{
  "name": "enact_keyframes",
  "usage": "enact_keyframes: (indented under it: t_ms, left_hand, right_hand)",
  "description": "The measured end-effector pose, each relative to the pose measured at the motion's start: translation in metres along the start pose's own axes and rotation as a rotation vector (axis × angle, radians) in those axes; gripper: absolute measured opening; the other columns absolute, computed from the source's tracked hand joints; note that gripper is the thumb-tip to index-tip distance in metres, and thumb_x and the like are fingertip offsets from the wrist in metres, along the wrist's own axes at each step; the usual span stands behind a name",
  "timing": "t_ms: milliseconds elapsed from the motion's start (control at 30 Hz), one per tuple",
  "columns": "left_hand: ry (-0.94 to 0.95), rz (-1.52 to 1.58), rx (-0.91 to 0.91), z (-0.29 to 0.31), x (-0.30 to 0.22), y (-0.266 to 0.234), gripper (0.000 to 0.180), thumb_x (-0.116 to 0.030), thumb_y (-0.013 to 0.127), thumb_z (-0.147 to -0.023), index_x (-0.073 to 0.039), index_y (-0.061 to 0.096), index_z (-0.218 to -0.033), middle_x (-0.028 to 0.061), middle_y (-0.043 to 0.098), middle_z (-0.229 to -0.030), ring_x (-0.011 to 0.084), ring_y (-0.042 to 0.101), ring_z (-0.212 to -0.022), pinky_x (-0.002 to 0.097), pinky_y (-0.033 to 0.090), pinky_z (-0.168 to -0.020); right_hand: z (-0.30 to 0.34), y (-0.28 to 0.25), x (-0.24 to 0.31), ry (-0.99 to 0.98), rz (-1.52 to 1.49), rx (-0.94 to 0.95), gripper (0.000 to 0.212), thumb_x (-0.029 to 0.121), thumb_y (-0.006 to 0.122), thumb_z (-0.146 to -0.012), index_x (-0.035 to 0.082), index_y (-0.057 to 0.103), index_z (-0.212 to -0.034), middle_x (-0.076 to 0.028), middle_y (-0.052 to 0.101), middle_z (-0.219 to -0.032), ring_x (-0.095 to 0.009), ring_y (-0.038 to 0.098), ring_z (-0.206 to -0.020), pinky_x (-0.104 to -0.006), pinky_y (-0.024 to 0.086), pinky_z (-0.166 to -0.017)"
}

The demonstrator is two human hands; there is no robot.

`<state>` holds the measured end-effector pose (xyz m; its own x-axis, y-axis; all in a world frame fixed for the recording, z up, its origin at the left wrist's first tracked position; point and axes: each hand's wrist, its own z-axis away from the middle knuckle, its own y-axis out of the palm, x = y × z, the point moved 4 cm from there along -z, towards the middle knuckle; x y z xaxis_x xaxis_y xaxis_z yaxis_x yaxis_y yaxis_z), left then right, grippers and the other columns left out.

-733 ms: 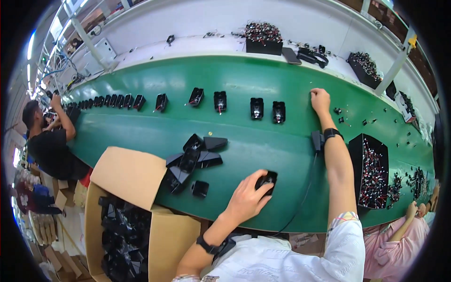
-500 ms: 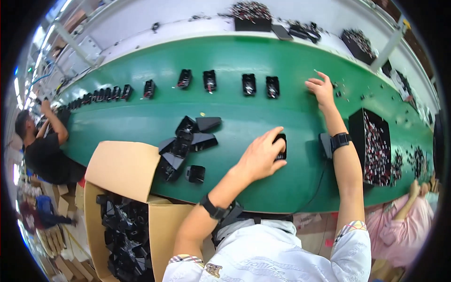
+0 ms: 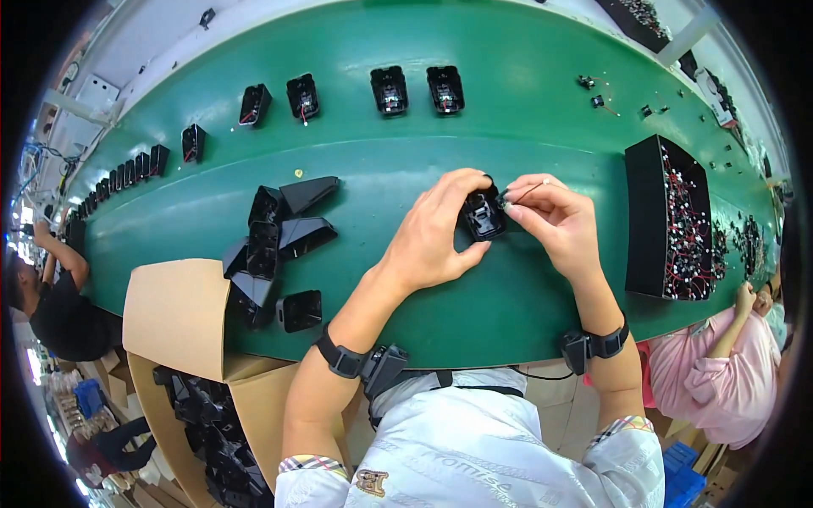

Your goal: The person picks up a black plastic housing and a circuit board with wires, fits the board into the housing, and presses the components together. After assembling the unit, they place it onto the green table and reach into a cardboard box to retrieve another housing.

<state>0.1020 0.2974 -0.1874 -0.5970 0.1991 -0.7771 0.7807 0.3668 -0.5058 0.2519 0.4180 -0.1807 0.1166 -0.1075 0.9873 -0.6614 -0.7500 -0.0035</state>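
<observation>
My left hand (image 3: 436,229) grips a small black plastic housing (image 3: 484,217) on the green table, its open side facing up. Close at the housing's right edge, my right hand (image 3: 555,216) pinches a small wired component (image 3: 506,201), with a thin lead (image 3: 527,193) sticking out over the fingers. The component's exact shape is partly hidden by the fingertips. Left of my hands lies a loose pile of black housings (image 3: 264,233), and a single one (image 3: 301,311) rests near the table's front edge.
A black bin (image 3: 644,220) of wired parts stands at right, with more loose parts (image 3: 749,245) beyond. Housings with wires (image 3: 389,91) form a row along the far side. An open cardboard box (image 3: 174,309) of housings is at lower left. Other people sit at both ends.
My right hand has come back from the far right toward the housing, with a small wired component in its fingers. My left hand and the housing are turned and further from me.
</observation>
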Motion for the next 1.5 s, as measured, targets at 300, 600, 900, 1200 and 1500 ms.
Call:
enact_keyframes:
  t_ms: [300, 600, 900, 1200, 1500]
  left_hand:
    - [-0.01, 0.1, -0.105, -0.001, 0.012, -0.006, 0.088, -0.016, 0.087, -0.067, -0.003, 0.046, -0.143, 0.0146, 0.063, -0.134, 0.0309, 0.065, -0.117, 0.038, 0.053, -0.093]
    - [-0.005, 0.015, -0.12, 0.001, 0.012, -0.003, 0.089, -0.022, 0.088, -0.062, -0.002, 0.053, -0.141, 0.0152, 0.066, -0.128, 0.0282, 0.068, -0.11, 0.0363, 0.055, -0.086]
    - [0.098, -0.026, -0.121, 0.0, 0.004, -0.009, 0.083, -0.025, 0.087, -0.063, 0.001, 0.056, -0.135, 0.0197, 0.066, -0.118, 0.0356, 0.066, -0.101, 0.0421, 0.055, -0.091]
    - [0.222, -0.09, -0.109, 0.0, -0.001, -0.005, 0.094, -0.029, 0.092, -0.061, 0.002, 0.053, -0.141, 0.0194, 0.068, -0.116, 0.0304, 0.067, -0.102, 0.0386, 0.056, -0.088]
    - [0.176, -0.009, -0.302, 0.005, -0.005, -0.002, 0.081, -0.044, 0.091, -0.067, 0.002, 0.061, -0.128, 0.0128, 0.068, -0.103, 0.0242, 0.07, -0.089, 0.0354, 0.058, -0.073]
  right_hand:
    - [0.004, 0.01, 0.016, -0.295, 0.534, -0.037, 0.018, -0.01, 0.078, -0.077, -0.001, 0.073, -0.091, -0.011, 0.07, -0.086, -0.016, 0.065, -0.073, -0.0249, 0.052, -0.067]
    - [0.008, 0.017, 0.02, -0.501, 0.831, 0.084, 0.017, -0.008, 0.079, -0.076, 0.0, 0.072, -0.09, -0.009, 0.066, -0.086, -0.017, 0.065, -0.073, -0.0277, 0.052, -0.063]
    - [0.01, 0.018, 0.01, -0.229, 0.48, 0.019, 0.014, -0.003, 0.08, -0.079, 0.002, 0.074, -0.091, -0.004, 0.06, -0.084, -0.011, 0.055, -0.072, -0.0238, 0.043, -0.061]
    - [0.01, 0.011, 0.002, -0.023, 0.355, 0.144, 0.011, -0.001, 0.078, -0.081, -0.001, 0.074, -0.092, -0.004, 0.06, -0.088, -0.01, 0.054, -0.076, -0.0228, 0.043, -0.067]
    - [0.02, 0.027, -0.013, 0.267, -0.306, 0.047, 0.013, 0.008, 0.071, -0.093, -0.003, 0.069, -0.1, -0.004, 0.061, -0.098, -0.01, 0.054, -0.086, -0.0251, 0.045, -0.08]
